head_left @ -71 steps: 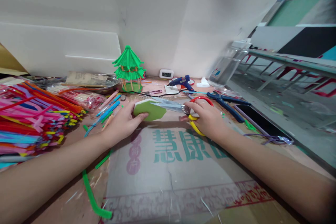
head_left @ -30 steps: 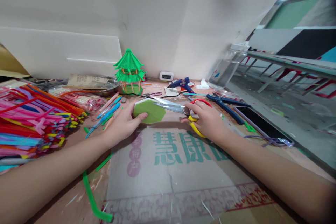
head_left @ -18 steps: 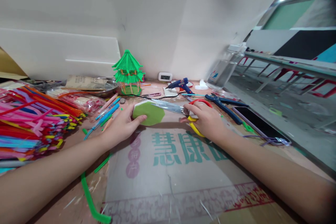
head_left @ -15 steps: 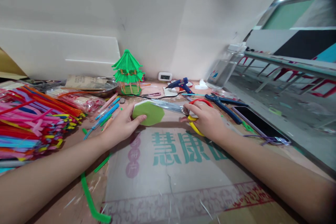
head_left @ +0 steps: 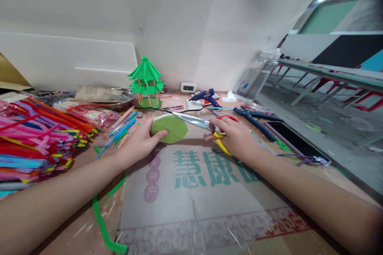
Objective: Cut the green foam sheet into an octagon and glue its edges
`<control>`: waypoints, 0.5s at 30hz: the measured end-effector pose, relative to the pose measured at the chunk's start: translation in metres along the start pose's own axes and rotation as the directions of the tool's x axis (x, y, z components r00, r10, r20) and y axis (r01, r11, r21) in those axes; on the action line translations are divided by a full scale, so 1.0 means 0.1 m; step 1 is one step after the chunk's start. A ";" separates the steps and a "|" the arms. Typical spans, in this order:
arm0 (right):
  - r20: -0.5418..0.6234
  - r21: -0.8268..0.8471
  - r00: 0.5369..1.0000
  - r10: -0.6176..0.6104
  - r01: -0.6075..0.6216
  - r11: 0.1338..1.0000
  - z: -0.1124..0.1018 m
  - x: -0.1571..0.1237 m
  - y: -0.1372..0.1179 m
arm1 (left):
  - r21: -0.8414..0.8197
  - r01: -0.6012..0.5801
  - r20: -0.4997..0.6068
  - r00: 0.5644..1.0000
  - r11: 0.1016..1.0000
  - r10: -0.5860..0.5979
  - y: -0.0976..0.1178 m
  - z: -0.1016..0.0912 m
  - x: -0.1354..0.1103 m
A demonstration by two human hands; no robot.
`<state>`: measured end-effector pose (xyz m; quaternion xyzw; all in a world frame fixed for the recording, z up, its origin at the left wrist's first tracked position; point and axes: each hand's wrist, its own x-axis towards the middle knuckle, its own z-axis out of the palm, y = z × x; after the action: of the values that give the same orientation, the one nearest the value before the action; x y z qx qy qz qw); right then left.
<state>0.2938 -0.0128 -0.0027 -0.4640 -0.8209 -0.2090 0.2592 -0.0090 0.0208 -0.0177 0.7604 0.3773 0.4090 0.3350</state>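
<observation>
My left hand (head_left: 146,133) pinches a green many-sided piece of paper or card (head_left: 172,128) by its left side, thumb on top. A pair of scissors (head_left: 194,120) with red and yellow handles is in my right hand (head_left: 235,133), fingers through the loops. The blades lie along the far edge of the green piece and look nearly closed; whether they bite into it I cannot tell. Both hands are held above a printed cardboard sheet (head_left: 191,203). Behind them stands a small green tiered pagoda model (head_left: 145,81).
Bundles of coloured pipe cleaners (head_left: 32,139) lie at the left. At the back are a digital timer (head_left: 188,87), a blue glue gun (head_left: 203,95) and a clear water bottle (head_left: 257,75). Dark-handled pliers (head_left: 257,122) and a phone (head_left: 296,141) lie to the right. A green strip (head_left: 103,227) lies front left.
The scissor blades have closed somewhat, and the red handle has come down closer to the yellow one. My left hand and the green piece have hardly moved.
</observation>
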 end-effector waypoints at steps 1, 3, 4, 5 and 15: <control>0.014 0.039 1.000 0.019 -0.020 0.999 0.01 0.00 0.00 | -0.018 0.005 0.000 1.000 1.000 -0.005 0.00 0.00 0.00; 0.026 0.097 0.998 0.056 -0.058 0.994 0.02 0.00 0.01 | -0.045 0.014 -0.002 1.000 0.999 -0.014 0.00 0.00 0.01; 0.026 0.111 0.997 0.069 -0.071 0.991 0.02 0.01 0.02 | -0.045 0.015 -0.009 1.000 0.999 -0.015 -0.01 0.00 0.01; 0.026 0.117 0.997 0.076 -0.078 0.990 0.02 0.01 0.03 | -0.033 0.013 -0.018 1.000 0.999 -0.014 -0.01 0.00 0.01; 0.046 0.122 0.998 0.032 -0.038 0.992 -0.01 0.03 0.00 | 0.060 -0.043 -0.048 0.998 0.997 0.046 -0.04 -0.03 0.02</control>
<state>0.2926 -0.0122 0.0000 -0.4660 -0.8293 -0.1433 0.2729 -0.0123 0.0246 -0.0188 0.7677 0.3804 0.4237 0.2940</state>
